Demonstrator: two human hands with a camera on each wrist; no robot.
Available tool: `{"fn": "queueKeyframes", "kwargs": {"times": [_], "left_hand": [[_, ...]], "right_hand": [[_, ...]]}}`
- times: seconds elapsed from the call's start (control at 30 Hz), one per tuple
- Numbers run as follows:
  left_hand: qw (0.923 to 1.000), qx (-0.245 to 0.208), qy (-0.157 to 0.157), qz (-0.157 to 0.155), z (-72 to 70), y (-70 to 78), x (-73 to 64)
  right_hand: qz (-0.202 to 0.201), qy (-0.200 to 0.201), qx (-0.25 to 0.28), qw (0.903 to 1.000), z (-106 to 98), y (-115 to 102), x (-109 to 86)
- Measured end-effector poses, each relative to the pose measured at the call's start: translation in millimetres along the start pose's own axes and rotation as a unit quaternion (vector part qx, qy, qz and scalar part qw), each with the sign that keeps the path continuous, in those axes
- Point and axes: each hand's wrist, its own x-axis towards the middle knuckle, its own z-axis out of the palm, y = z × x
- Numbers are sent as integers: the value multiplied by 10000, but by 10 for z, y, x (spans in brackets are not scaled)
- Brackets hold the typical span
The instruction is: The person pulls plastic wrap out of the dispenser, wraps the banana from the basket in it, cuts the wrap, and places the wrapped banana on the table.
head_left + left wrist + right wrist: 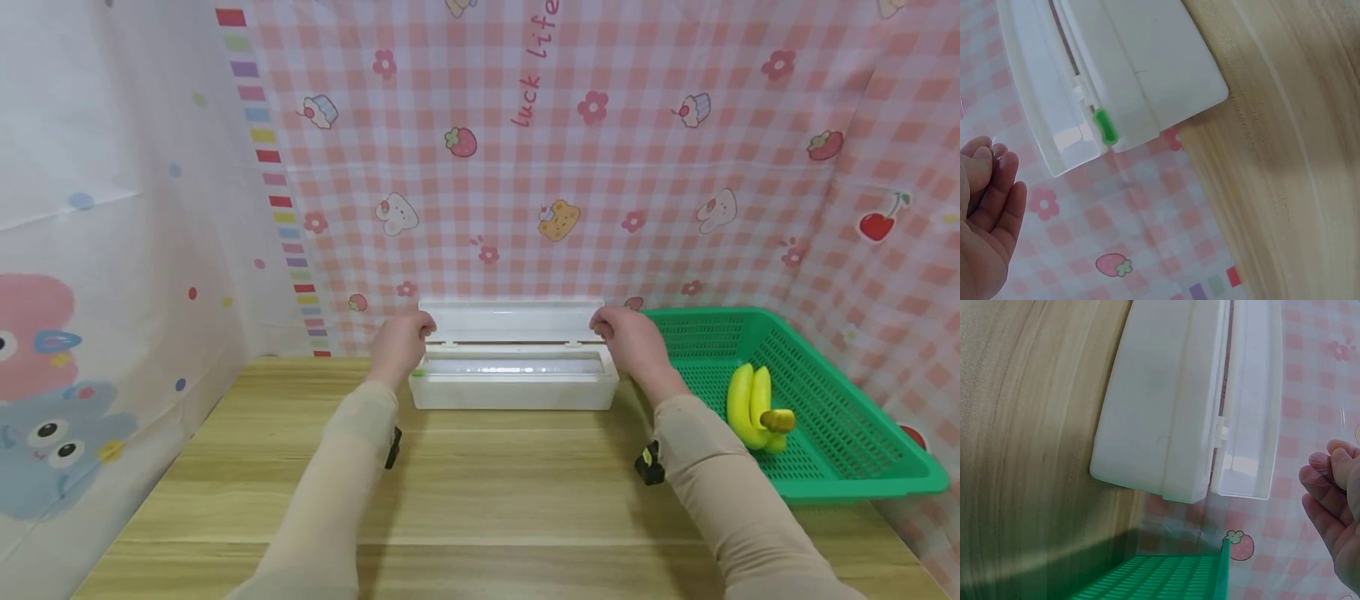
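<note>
A white plastic-wrap dispenser (513, 393) stands at the table's back edge, its lid (513, 321) raised. Inside it lies a roll of clear plastic wrap (517, 367). At the lid's left end my left hand (399, 348) has thumb and fingertips pressed together; a bit of clear film glints there in the left wrist view. My right hand (637, 343) pinches likewise at the lid's right end, with thin film shining over its fingers (1319, 478) in the right wrist view. The film between the hands is hardly visible. A green slider (1105, 127) sits at the dispenser's left end.
On the right a green plastic basket (847, 367) holds a bunch of bananas (742, 408), close to my right forearm. Behind the wooden table (510, 500) hangs a pink checked cloth (487, 192); a white printed cloth (150, 250) hangs at the left.
</note>
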Motion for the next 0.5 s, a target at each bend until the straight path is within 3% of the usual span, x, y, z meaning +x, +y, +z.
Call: {"fn": "queueKeyframes", "kwargs": {"times": [0.27, 0.5], "left_hand": [[9994, 99, 215, 249, -84, 34, 40], [9987, 151, 263, 415, -167, 51, 91]], "right_hand": [[-257, 379, 19, 9990, -65, -9, 39], [-149, 281, -32, 9995, -139, -24, 85]]}}
